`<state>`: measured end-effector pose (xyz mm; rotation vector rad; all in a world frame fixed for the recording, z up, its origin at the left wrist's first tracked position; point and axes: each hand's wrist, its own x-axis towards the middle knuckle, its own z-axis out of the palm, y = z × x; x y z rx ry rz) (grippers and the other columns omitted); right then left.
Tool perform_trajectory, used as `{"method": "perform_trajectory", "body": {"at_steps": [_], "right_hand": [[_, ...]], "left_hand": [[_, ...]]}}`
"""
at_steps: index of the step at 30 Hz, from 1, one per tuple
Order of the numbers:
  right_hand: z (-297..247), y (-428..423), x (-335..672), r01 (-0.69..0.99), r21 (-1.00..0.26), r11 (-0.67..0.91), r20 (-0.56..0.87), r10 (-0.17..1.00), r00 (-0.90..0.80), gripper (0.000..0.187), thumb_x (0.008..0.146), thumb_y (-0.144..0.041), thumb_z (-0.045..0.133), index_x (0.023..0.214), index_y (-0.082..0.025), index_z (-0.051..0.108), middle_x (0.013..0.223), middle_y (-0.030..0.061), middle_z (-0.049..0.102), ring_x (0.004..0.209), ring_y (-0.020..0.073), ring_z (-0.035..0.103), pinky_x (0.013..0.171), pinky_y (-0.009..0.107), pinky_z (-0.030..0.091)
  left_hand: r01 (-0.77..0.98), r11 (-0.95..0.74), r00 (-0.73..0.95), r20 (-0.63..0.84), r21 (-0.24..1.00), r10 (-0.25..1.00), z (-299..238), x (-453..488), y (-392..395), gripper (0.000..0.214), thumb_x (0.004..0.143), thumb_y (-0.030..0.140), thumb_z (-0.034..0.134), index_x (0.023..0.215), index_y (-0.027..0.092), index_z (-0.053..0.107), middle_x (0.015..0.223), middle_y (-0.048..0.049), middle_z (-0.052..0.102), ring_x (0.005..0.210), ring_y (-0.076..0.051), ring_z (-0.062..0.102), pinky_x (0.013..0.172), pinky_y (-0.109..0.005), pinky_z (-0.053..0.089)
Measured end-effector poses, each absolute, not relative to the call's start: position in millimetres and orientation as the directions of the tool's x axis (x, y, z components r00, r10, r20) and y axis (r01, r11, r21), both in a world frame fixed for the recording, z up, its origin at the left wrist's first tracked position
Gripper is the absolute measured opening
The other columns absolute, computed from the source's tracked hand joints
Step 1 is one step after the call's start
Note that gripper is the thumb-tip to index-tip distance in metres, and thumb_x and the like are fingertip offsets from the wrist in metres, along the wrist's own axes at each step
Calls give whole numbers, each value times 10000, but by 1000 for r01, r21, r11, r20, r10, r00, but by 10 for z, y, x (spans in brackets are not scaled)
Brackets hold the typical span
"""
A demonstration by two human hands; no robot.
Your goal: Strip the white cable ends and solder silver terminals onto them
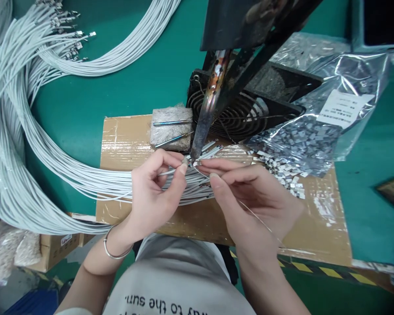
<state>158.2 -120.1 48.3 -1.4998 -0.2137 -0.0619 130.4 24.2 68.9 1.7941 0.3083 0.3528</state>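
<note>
My left hand (157, 194) is closed, thumb and forefinger pinching a white cable (166, 173) close to its end. That end meets the tip of a soldering iron (202, 127) that slants down from above; the joint itself is too small to make out. From the right, my right hand (252, 203) pinches a thin solder wire (256, 217), which runs across the palm and reaches toward the iron's tip. The right fingertips are close beside the tip. Under both hands lies a bundle of white cables (114, 176) on a cardboard sheet (190, 225).
A wrapped block (170, 131) with two metal rods stands left of the iron. Behind the iron is a black fan (239, 116). Small metal pieces (282, 170) spill beside a clear bag (364, 83). More white cables (6, 131) cover the table's left side.
</note>
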Motion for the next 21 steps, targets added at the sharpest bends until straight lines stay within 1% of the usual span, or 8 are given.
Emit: {"method": "perform_trajectory", "body": {"at_steps": [7, 11, 13, 16, 18, 21], "right_hand": [[463, -1226, 1610, 166, -980, 110, 179, 122, 976, 158, 952, -82, 732, 876, -217, 708, 1059, 32, 827, 979, 179, 807, 903, 308, 682], [466, -1230, 1616, 181, -978, 101, 193, 126, 973, 171, 948, -68, 728, 879, -223, 706, 1046, 27, 828, 979, 188, 805, 875, 322, 684], [472, -1228, 1615, 180, -979, 93, 191, 125, 974, 170, 949, -76, 727, 876, -227, 706, 1045, 30, 827, 983, 195, 805, 865, 329, 685], [478, -1225, 1612, 181, -979, 90, 191, 122, 974, 171, 949, -80, 727, 870, -230, 707, 1044, 29, 827, 992, 192, 805, 875, 321, 681], [479, -1222, 1612, 185, -979, 88, 195, 121, 973, 178, 946, -68, 728, 872, -229, 707, 1051, 26, 827, 995, 184, 803, 882, 309, 678], [477, -1216, 1616, 192, -977, 90, 202, 122, 972, 185, 945, -52, 723, 877, -223, 708, 1051, 24, 827, 996, 173, 801, 882, 289, 672]], "left_hand": [[13, -271, 922, 94, 963, 376, 689, 1300, 259, 166, 903, 114, 718, 785, 222, 675, 874, -49, 745, 760, -174, 644, 481, -274, 342], [2, -282, 922, 108, 959, 372, 694, 1298, 256, 193, 875, 72, 715, 767, 227, 673, 856, -42, 743, 816, -188, 655, 483, -278, 322], [6, -292, 922, 108, 956, 372, 697, 1300, 255, 198, 857, 56, 714, 764, 224, 671, 857, -35, 743, 738, -165, 616, 456, -281, 278], [9, -302, 922, 109, 953, 371, 702, 1303, 252, 198, 846, 43, 709, 764, 218, 668, 858, -23, 739, 616, -123, 514, 430, -289, 218], [15, -295, 924, 100, 955, 369, 708, 1304, 250, 199, 854, 42, 701, 765, 217, 665, 851, -16, 731, 600, -115, 490, 433, -290, 222], [14, -289, 924, 98, 957, 369, 712, 1300, 246, 198, 863, 45, 696, 770, 216, 662, 852, -12, 726, 630, -117, 512, 446, -286, 244]]}}
